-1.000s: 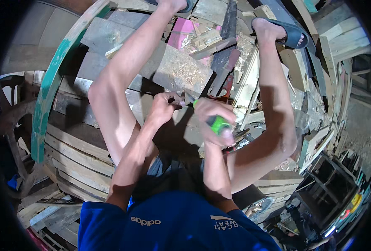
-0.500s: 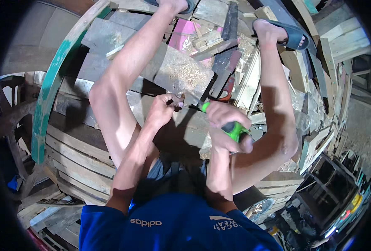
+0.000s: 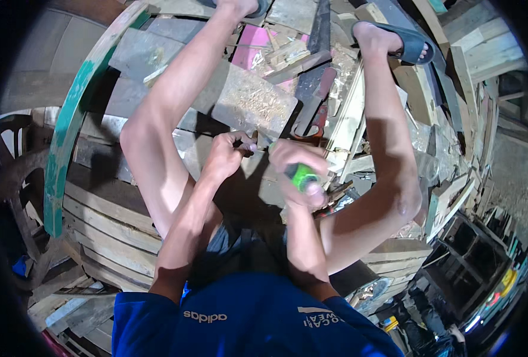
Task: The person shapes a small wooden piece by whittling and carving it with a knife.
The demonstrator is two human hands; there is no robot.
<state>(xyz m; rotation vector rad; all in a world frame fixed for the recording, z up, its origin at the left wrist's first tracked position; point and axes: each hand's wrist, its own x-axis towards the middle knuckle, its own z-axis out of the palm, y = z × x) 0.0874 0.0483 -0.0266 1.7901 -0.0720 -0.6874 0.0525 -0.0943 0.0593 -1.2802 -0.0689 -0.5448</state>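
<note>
The wooden planking (image 3: 112,223) carries everything here, with a curved green beam (image 3: 67,146) standing along its left side. Toward the near right, beyond the person's thigh, sits what looks like a dark round container (image 3: 353,279) with pale scraps in its mouth, too small to identify. Between the shins lies a flat board (image 3: 231,102) strewn with wood shavings (image 3: 261,106); a red-handled tool (image 3: 322,114) rests just off its right corner, and wood offcuts (image 3: 291,56) lie past its far edge. The main change is in the right hand (image 3: 300,165), which was farther right half a second ago and now stands closer to the left hand (image 3: 225,156), roughly where it was a second ago; this suggests a back-and-forth stroke, with the work still under way. Blurred by motion, the right hand is closed around a green-and-black handle (image 3: 303,177), its tool end pointing toward the left fingertips near the board's near edge. The left hand has barely moved against the board; its thumb and fingers pinch narrowly on a small brown piece (image 3: 254,136), just beside that same edge, and whether the tool end touches it cannot be told.
</note>
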